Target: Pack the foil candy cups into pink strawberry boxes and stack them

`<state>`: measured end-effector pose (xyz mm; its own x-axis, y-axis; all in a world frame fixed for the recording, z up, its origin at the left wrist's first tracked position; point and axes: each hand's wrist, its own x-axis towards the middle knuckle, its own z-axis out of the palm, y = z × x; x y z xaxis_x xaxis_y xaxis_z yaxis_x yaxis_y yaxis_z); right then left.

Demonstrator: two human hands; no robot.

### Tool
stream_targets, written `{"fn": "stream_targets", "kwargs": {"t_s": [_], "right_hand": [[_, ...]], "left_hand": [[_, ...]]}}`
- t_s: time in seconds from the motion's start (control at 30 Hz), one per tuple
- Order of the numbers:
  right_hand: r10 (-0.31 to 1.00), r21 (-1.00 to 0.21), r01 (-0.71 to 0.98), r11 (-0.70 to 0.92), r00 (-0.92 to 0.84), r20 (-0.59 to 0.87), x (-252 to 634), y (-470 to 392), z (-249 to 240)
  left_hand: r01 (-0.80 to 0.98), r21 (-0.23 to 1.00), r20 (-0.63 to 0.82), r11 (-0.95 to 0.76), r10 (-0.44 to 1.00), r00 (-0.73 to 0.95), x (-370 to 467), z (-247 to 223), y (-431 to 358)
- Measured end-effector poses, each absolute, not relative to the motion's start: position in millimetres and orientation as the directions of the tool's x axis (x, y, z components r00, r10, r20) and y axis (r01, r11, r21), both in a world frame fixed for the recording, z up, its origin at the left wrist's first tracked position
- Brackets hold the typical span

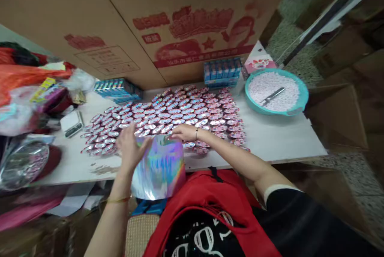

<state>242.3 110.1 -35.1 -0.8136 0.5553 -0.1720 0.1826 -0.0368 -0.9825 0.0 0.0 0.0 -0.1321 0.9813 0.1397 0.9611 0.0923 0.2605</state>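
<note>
A shiny iridescent sheet (pixel 159 169), or perhaps a flat pouch, slants down over the table's front edge before my body. My left hand (pixel 130 147) is at its upper left corner, thumb and fingers apart, the thumb reaching over the sheet. At the upper right edge, my right hand (pixel 184 132) has its fingers bent down onto the sheet; what lies under the fingertips is partly hidden. Just beyond both hands, many small pink-and-silver packets (pixel 172 111) stand packed in rows, their oval shiny ends facing up.
A turquoise basin (pixel 253 103) of pale pellets with a scoop stands at the right. Large cartons (pixel 195 65) wall the back, with blue boxes (pixel 222 71) in front. At left are a small white scale (pixel 71 123), a bowl (pixel 54 161) in clear plastic and heaped bags.
</note>
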Motion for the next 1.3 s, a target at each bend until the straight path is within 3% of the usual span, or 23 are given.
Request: {"fn": "stream_targets", "kwargs": {"t_s": [0.1, 0.23, 0.4, 0.53, 0.73, 1.03, 1.17, 1.3], "right_hand": [[0.604, -0.972, 0.219, -0.086, -0.764, -0.226, 222.2, 121.3, -58.3], [0.726, -0.951, 0.235, -0.203, -0.615, -0.307, 201.6, 132.6, -94.3], [0.856, -0.929, 0.208, -0.306, -0.368, -0.364, 184.4, 145.6, -133.0], [0.892, -0.922, 0.190, -0.336, -0.249, -0.377, 178.5, 159.9, -150.7], [0.887, -0.912, 0.108, -0.396, -0.212, -0.410, 177.3, 175.1, -167.2], [0.831, -0.845, 0.028, -0.534, -0.165, -0.531, 178.0, 190.4, -191.4], [0.813, -0.825, 0.014, -0.565, -0.160, -0.560, 176.0, 198.5, -200.3], [0.805, -0.814, -0.001, -0.580, -0.153, -0.573, 173.3, 204.4, -206.5]], "left_hand": [[0.906, 0.423, -0.178, 0.010, 0.981, 0.072, 6.9, -32.0, 24.2], [0.818, 0.568, -0.316, 0.086, 0.941, 0.121, -11.9, -64.6, 61.9], [0.877, 0.476, -0.294, 0.065, 0.952, 0.089, -28.9, -98.4, 108.6], [0.913, 0.406, -0.177, -0.046, 0.976, 0.128, -11.6, -119.2, 138.5], [0.868, 0.454, -0.055, -0.201, 0.966, 0.253, 19.3, -135.0, 169.6], [0.903, 0.376, 0.042, -0.208, 0.977, 0.208, 39.0, -155.6, 171.7], [0.875, 0.432, 0.107, -0.220, 0.975, 0.193, 39.2, -155.8, 155.1], [0.758, 0.570, 0.115, -0.316, 0.945, 0.307, 30.2, -139.7, 120.3]]}}
